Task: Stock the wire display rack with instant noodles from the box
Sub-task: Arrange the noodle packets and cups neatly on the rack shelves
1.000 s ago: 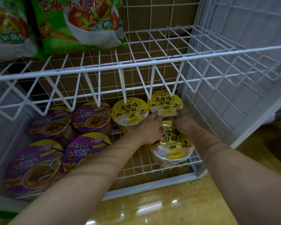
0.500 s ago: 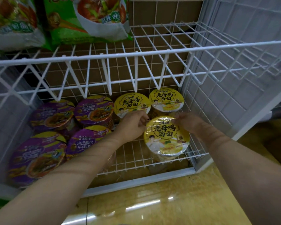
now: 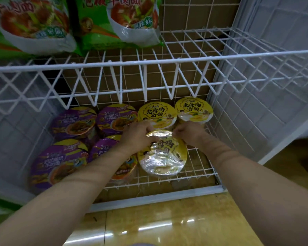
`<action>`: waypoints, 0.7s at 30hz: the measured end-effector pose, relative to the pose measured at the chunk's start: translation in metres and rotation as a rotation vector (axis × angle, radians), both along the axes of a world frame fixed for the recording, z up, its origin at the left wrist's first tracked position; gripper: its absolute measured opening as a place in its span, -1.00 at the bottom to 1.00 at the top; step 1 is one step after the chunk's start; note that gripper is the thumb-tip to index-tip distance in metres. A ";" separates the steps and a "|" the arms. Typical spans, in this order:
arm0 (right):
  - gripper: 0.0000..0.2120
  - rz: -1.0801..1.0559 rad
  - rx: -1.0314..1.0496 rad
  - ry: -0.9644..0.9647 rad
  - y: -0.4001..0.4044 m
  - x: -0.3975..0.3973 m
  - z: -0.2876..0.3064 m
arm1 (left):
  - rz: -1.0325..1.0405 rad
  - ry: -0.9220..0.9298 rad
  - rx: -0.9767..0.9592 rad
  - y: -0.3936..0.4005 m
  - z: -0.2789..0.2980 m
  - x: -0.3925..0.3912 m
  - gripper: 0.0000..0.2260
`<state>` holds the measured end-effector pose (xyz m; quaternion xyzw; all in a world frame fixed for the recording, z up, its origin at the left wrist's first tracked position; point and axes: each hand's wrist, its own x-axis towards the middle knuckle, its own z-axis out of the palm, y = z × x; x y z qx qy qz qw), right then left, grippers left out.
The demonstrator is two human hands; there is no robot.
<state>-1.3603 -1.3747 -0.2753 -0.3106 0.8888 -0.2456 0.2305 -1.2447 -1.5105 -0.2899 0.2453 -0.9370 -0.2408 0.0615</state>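
A yellow noodle bowl (image 3: 163,155) sits on the bottom wire shelf (image 3: 199,167) of the white rack, in front of two other yellow bowls (image 3: 157,113) (image 3: 193,109). My left hand (image 3: 138,135) grips its far left rim and my right hand (image 3: 188,133) grips its far right rim. The lid tilts toward me. Several purple noodle bowls (image 3: 75,121) fill the shelf's left side. The box is not in view.
An upper wire shelf (image 3: 149,62) juts out above the bowls, carrying green noodle packs (image 3: 117,20) on its left. A wire side panel (image 3: 256,103) closes the right. Glossy yellow floor (image 3: 167,226) lies in front of the rack base.
The front yellow bowl has shifted left, closer to the purple bowls, with both hands staying on its far rim. The view has tilted slightly.
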 end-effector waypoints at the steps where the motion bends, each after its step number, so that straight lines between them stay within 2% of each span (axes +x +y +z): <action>1: -0.72 0.018 0.052 0.072 -0.005 0.004 0.002 | 0.011 -0.033 -0.034 -0.001 -0.001 0.003 -0.69; 8: -0.63 0.210 0.231 0.155 -0.008 0.009 0.019 | 0.032 -0.267 -0.241 0.006 0.006 -0.005 -0.65; 11: -0.65 0.203 0.259 0.165 -0.002 0.005 0.019 | 0.025 -0.190 -0.272 0.016 0.010 -0.006 -0.62; 15: -0.68 0.147 0.240 0.193 0.009 0.006 0.026 | -0.013 -0.004 -0.125 0.043 0.014 -0.015 -0.70; 18: -0.65 0.132 0.246 0.188 0.016 0.008 0.036 | -0.004 -0.012 0.058 0.064 0.015 -0.026 -0.79; 21: -0.63 0.110 0.271 0.196 0.022 0.002 0.041 | 0.023 -0.014 0.161 0.073 0.020 -0.037 -0.84</action>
